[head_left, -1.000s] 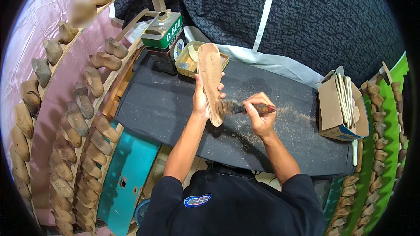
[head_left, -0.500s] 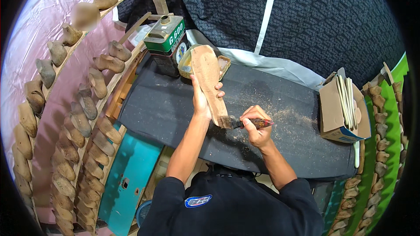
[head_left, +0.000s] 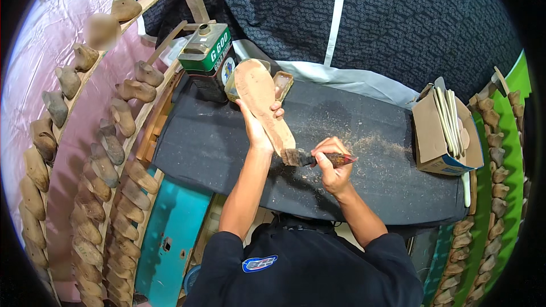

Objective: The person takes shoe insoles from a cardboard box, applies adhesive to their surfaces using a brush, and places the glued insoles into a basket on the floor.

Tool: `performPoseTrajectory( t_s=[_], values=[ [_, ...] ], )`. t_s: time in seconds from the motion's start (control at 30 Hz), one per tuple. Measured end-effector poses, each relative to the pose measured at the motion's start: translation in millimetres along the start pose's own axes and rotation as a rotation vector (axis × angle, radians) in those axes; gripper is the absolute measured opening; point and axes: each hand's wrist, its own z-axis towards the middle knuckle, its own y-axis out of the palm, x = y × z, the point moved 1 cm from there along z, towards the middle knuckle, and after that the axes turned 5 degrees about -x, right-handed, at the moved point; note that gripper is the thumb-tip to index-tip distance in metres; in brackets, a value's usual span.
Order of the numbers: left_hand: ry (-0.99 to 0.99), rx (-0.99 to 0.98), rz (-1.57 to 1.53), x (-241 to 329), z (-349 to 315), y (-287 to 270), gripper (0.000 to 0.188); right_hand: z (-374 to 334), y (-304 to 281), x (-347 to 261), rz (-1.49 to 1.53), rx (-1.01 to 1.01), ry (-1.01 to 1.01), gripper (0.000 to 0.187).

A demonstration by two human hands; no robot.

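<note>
A tan shoe insole [head_left: 260, 101] is held up over the table, its broad end pointing away from me and a darker band running along its edge. My left hand [head_left: 259, 128] is closed around its middle, thumb on the left edge and fingertips at the right. A flat brush [head_left: 294, 157] with brown bristles and a reddish handle is gripped in my right hand [head_left: 334, 165]. Its bristles are at the insole's narrow near end. Behind the insole, partly hidden by it, stand a shallow tub [head_left: 231, 90] and a small open container [head_left: 282, 83].
A green and black metal can [head_left: 207, 59] stands at the table's far left. An open cardboard box [head_left: 432, 136] with pale strips is at the right. Brown crumbs litter the dark table cloth [head_left: 364, 187]. Racks of wooden shoe lasts [head_left: 104, 165] flank both sides.
The insole's broad end has tilted slightly to the left in my left hand. The brush stays at the narrow end, and the whole view has shifted a little.
</note>
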Motion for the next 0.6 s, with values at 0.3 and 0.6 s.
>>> performPoseTrajectory(
  t_s=[0.3, 0.6],
  values=[
    [0.041, -0.029, 0.101, 3, -10, -2, 0.085, 14, -20, -8, -0.004, 0.066, -0.067, 0.007],
    [0.009, -0.053, 0.005, -11, -21, -13, 0.084, 20, -26, 10, -0.085, -0.11, -0.045, 0.006]
  ],
)
